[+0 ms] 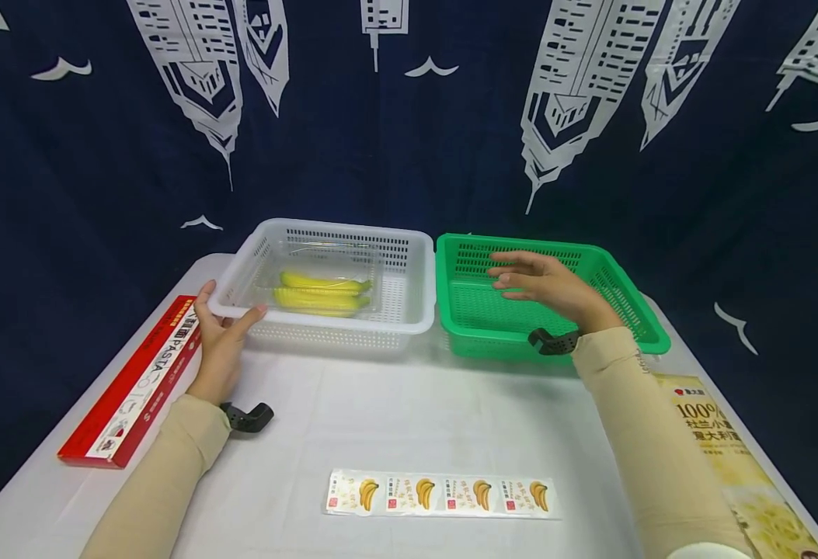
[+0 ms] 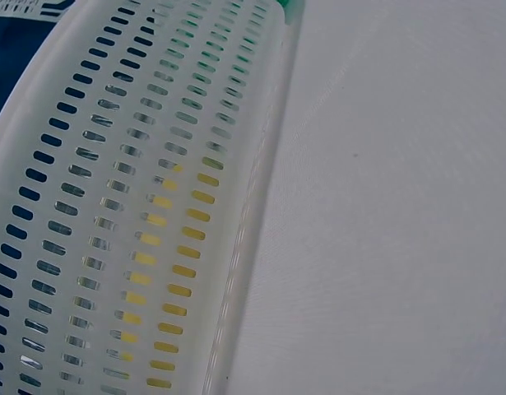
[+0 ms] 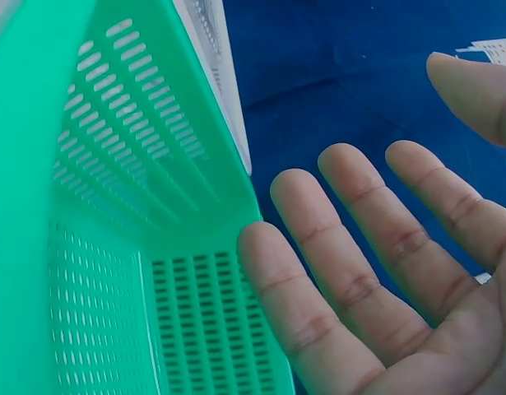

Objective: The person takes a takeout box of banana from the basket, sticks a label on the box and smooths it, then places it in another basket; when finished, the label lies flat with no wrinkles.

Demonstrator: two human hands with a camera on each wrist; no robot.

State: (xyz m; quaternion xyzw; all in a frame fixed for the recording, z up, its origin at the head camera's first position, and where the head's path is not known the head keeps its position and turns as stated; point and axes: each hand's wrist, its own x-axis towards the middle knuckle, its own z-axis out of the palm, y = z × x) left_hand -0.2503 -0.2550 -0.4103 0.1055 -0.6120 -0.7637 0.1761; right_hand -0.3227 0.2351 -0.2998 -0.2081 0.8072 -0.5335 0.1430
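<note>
My left hand (image 1: 220, 349) holds the front left corner of a white basket (image 1: 419, 314), thumb over the front rim and fingers along the left side. Inside this basket lies a clear plastic box (image 1: 377, 268) with yellow bananas (image 1: 321, 299) in it. Through the slotted wall of the white basket (image 2: 174, 107), the left wrist view shows yellow; the hand is out of that frame. Over the green basket (image 1: 496, 341) hovers my right hand (image 1: 544, 287), fingers extended and holding nothing. Its spread fingers (image 3: 351, 288) appear beside the green basket (image 3: 146, 206) in the right wrist view.
At the left edge of the white table (image 1: 381, 419) lies a red pasta box (image 1: 136, 380). A strip of banana labels (image 1: 443, 494) lies near the front. A yellow package (image 1: 723, 442) is partly behind the right forearm. Dark blue printed cloth (image 1: 395, 147) hangs behind.
</note>
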